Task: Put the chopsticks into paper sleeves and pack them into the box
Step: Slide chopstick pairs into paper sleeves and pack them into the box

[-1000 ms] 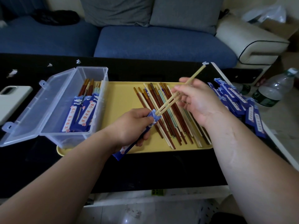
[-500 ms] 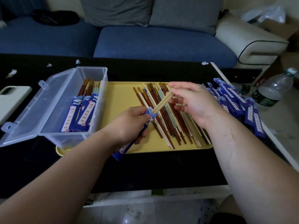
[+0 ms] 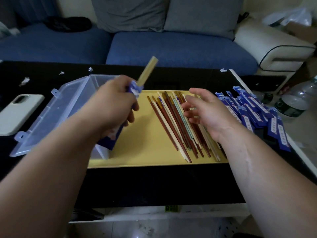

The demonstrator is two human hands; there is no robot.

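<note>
chopsticks (image 3: 148,69) in a blue paper sleeve (image 3: 134,88) are gripped by the left hand (image 3: 113,102) above the open box (image 3: 96,80), likely for packing, while the right hand (image 3: 204,110) hovers spread over loose sticks (image 3: 171,121) on the tray (image 3: 142,146), ready to pick.

1. The sleeved pair (image 3: 133,89): pale chopsticks in a blue-and-white paper sleeve, blurred, gripped in the left hand (image 3: 113,107), with the bare ends tilted toward 1 o'clock.
2. The loose chopsticks (image 3: 178,121): red-brown, cream and pale green sticks, fanned and overlapping, running from 11 to 5 o'clock.
3. The paper sleeves (image 3: 253,114): blue printed strips heaped at 3 o'clock of the loose chopsticks.
4. The box (image 3: 56,114): clear plastic, at 9 o'clock of the loose chopsticks, with its lid swung open toward 9 o'clock.
</note>
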